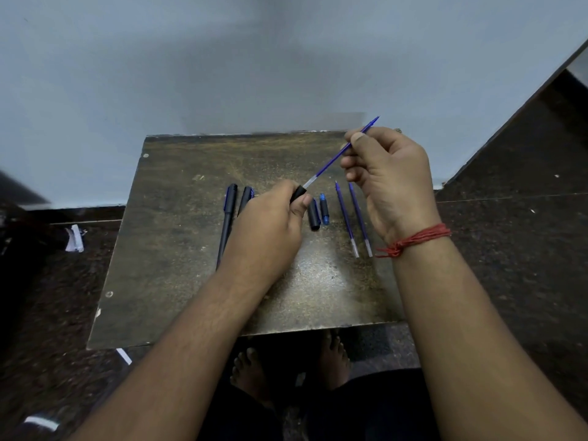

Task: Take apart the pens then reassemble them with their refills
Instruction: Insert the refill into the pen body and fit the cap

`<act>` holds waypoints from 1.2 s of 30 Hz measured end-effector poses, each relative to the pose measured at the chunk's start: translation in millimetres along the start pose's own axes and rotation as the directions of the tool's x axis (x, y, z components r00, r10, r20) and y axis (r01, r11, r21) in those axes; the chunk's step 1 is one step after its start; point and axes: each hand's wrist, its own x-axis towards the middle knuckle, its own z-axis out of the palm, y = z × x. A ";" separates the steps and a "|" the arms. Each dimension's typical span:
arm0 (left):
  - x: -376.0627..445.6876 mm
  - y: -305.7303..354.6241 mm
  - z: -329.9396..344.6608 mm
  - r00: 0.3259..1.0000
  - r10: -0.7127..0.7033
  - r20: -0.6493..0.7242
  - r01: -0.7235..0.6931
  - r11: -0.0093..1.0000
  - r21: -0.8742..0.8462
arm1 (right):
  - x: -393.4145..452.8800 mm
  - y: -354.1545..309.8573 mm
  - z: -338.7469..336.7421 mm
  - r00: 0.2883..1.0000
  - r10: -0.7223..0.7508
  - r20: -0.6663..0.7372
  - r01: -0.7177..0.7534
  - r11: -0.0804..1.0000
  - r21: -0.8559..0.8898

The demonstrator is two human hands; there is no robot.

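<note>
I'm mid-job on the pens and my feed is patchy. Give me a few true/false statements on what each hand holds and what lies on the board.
1. The right hand pinches a blue refill. True.
2. The left hand is open and rests flat on the board. False: it grips a black barrel, and the refill's clear end sits at its mouth.
3. Two loose refills lie on the board under the right hand. True.
4. A cap lies between the left hand and the loose refills. True.
5. No capped pen is on the board. False: a capped pen lies left of the left hand.
</note>
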 end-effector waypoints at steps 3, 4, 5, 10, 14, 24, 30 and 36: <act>-0.3 -0.1 -0.1 1.000 0.004 0.000 -0.004 1.000 -0.004 | -1.8 1.9 1.6 0.998 0.009 0.069 -0.007 1.000 -0.030; 0.0 -0.2 -0.3 1.000 0.006 -0.003 -0.006 1.000 -0.007 | -2.3 3.3 2.1 0.995 0.013 0.101 -0.008 0.999 -0.049; 0.3 -0.4 -0.2 1.000 0.010 -0.006 -0.010 1.000 -0.009 | -2.7 5.3 2.8 0.990 0.017 0.138 -0.006 0.997 -0.077; 1.6 -2.5 0.5 1.000 0.013 -0.021 -0.014 0.999 -0.036 | -5.7 16.1 7.7 0.952 0.067 0.298 -0.016 0.985 -0.171; 1.6 -5.4 0.9 0.997 0.023 -0.074 -0.030 0.996 -0.084 | -9.3 18.9 11.5 0.928 0.105 0.359 -0.046 0.985 -0.169; 2.0 -8.1 1.0 0.991 0.021 -0.132 -0.039 0.990 -0.135 | -13.0 25.4 19.0 0.926 0.076 0.370 -0.025 0.990 -0.140; 1.2 -6.3 1.0 0.992 0.039 -0.120 -0.052 0.993 -0.110 | -9.6 18.2 10.3 0.950 0.060 0.307 -0.032 0.995 -0.096; -0.1 -6.2 0.9 0.995 0.043 -0.090 -0.050 0.995 -0.081 | -8.5 17.3 10.3 0.970 -0.012 0.244 0.048 0.989 -0.143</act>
